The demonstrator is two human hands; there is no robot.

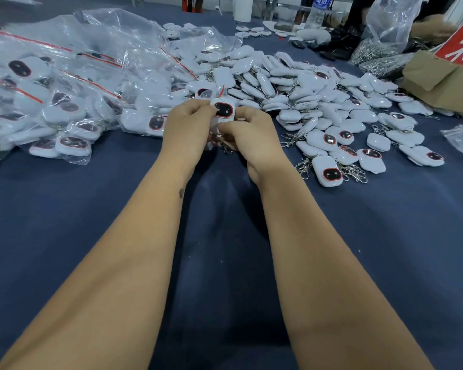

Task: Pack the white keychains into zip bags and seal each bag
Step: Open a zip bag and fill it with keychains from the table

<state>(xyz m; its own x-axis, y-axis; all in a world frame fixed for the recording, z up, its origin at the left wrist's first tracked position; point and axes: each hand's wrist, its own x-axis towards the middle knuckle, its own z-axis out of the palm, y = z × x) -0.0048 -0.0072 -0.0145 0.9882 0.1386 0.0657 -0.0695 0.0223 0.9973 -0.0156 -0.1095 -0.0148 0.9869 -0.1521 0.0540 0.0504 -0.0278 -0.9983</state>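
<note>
Two bare forearms reach out over a dark blue cloth [91, 209] toward a white keychain [223, 109] held up between both hands. The left hand [187, 129] pinches its upper left edge with curled fingers, and the right hand [247, 134] grips its lower right side; the metal clasp [223, 145] dangles below it, between the palms. A thin clear zip bag [217, 93] seems to wrap the keychain, its mouth sticking up just behind. The keychain's face shows a dark oval screen ringed in red.

Right of the held keychain, and beyond it, lies a loose heap of keychains [318, 102]. Left of it sit filled zip bags [51, 102] with red seal strips. Far right of it a cardboard box [439, 81] carries a red sign [460, 49] with white characters, cut off. Beyond the heap stands a bottle [318, 12] with a blue label, its writing unreadable.
</note>
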